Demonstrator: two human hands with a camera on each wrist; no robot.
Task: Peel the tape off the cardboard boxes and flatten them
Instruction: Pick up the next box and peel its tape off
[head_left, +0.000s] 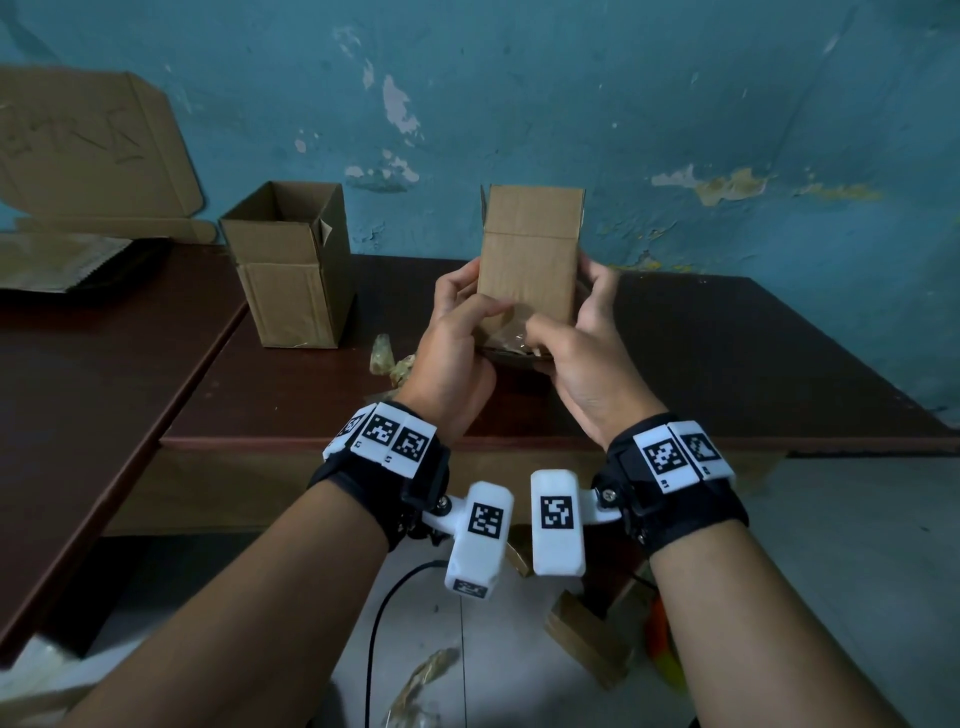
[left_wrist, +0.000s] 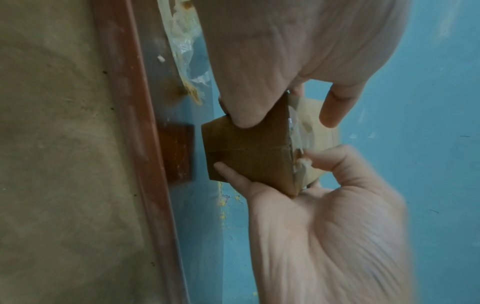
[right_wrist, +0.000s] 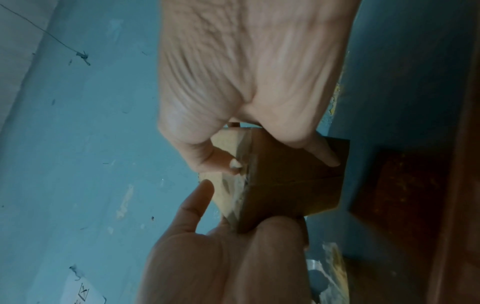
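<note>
I hold a small brown cardboard box (head_left: 530, 249) upright in both hands above the dark table (head_left: 727, 364), its top flaps standing open. My left hand (head_left: 467, 312) grips its left side, thumb on the near face. My right hand (head_left: 561, 322) grips the right side with fingers under the bottom. In the left wrist view the right hand (left_wrist: 262, 164) sets its thumbnail on the clear tape (left_wrist: 298, 131) at the box's (left_wrist: 249, 156) bottom edge. The right wrist view shows the same thumbnail on the tape (right_wrist: 240, 189), with the closed bottom seam of the box (right_wrist: 293, 191) facing the camera.
A second open box (head_left: 291, 270) stands on the table at the left. Crumpled tape scraps (head_left: 387, 358) lie beside my left hand. Flat cardboard (head_left: 88, 145) leans on the blue wall above another table (head_left: 78, 389). Wooden blocks (head_left: 587, 639), a cable and more tape lie on the floor.
</note>
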